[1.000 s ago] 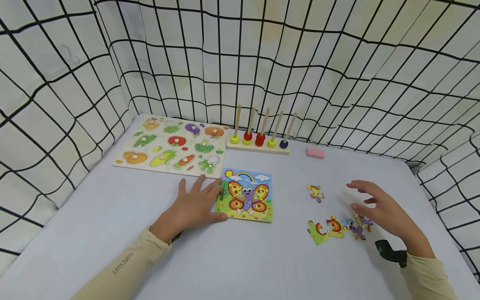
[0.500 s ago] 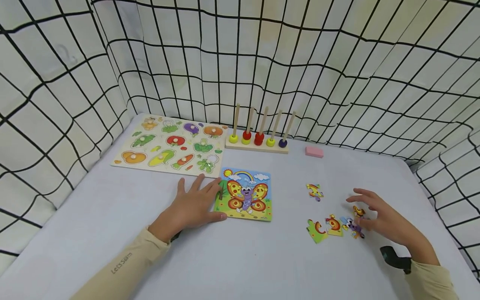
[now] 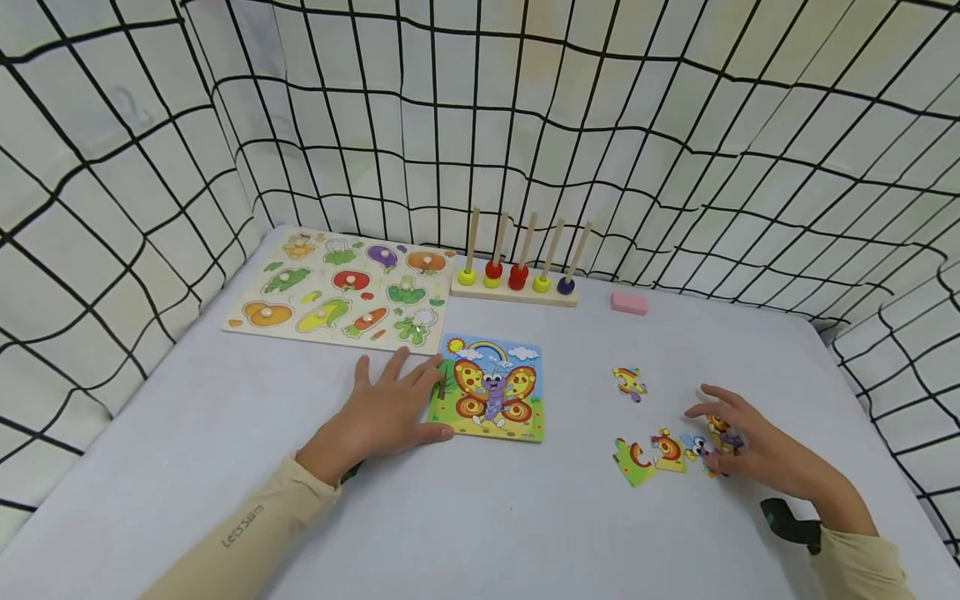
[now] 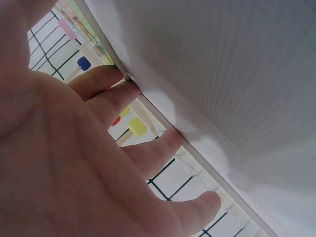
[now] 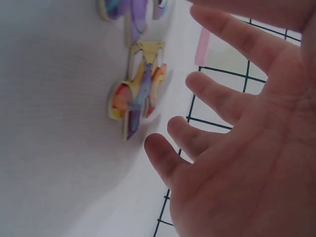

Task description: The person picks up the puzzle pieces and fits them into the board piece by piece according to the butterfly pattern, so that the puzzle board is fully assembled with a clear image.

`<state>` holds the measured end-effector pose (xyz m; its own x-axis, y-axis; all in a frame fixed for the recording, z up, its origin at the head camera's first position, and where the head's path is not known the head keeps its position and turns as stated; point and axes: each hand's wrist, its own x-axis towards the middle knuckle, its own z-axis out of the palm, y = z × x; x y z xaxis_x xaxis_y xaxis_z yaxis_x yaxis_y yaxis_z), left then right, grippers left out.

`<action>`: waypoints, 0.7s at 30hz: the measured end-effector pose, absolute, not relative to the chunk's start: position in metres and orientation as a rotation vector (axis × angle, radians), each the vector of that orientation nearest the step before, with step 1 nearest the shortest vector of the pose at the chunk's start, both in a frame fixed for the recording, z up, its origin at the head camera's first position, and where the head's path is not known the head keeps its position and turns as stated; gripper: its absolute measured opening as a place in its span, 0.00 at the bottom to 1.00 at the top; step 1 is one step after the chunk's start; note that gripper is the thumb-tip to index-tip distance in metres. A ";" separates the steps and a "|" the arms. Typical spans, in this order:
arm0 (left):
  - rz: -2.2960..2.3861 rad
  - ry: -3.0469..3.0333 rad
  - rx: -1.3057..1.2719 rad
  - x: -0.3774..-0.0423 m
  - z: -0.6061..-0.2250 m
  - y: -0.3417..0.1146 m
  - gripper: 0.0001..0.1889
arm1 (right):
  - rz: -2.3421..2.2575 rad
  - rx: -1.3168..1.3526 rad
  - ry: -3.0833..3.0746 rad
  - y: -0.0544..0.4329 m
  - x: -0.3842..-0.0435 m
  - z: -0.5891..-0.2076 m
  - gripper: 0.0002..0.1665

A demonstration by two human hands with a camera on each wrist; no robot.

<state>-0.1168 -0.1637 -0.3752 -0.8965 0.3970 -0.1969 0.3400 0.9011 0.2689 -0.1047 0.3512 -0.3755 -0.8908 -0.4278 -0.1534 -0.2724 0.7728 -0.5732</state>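
A square butterfly picture puzzle (image 3: 494,390) lies flat on the white table. My left hand (image 3: 378,417) rests spread along its left side, the thumb by its lower left corner; in the left wrist view the fingertips meet a board's edge. Over at the right, my right hand (image 3: 772,454) hovers low with loosely bent fingers above a purple-faced puzzle piece (image 3: 697,447) and another orange-and-purple piece (image 5: 140,89). Whether its thumb touches a piece is hidden. Beside these lie an orange swirl piece (image 3: 669,452) and a green piece (image 3: 632,463). A yellow piece (image 3: 629,383) sits farther back.
A vegetable peg board (image 3: 341,292) lies at the back left, its corner close to the butterfly puzzle. Behind stand a wooden peg stand (image 3: 513,292) with coloured beads and a pink block (image 3: 628,303). White walls with black netting (image 3: 555,125) enclose the table.
My right hand has come lower and nearer over the two rightmost pieces, its fingers moving toward me. The left hand stays put by the butterfly puzzle.
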 end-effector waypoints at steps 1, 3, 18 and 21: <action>0.335 2.819 0.556 -0.117 -0.375 -0.164 0.46 | -0.807 -0.553 2.692 0.351 -0.104 -0.376 0.34; 0.337 2.821 0.561 -0.117 -0.375 -0.164 0.46 | -0.807 -0.577 2.695 0.352 -0.103 -0.377 0.37; 0.343 2.834 0.584 -0.117 -0.375 -0.165 0.46 | -0.819 -0.634 2.656 0.349 -0.101 -0.378 0.36; 0.341 2.834 0.587 -0.118 -0.375 -0.165 0.46 | -0.815 -0.619 2.656 0.349 -0.100 -0.377 0.35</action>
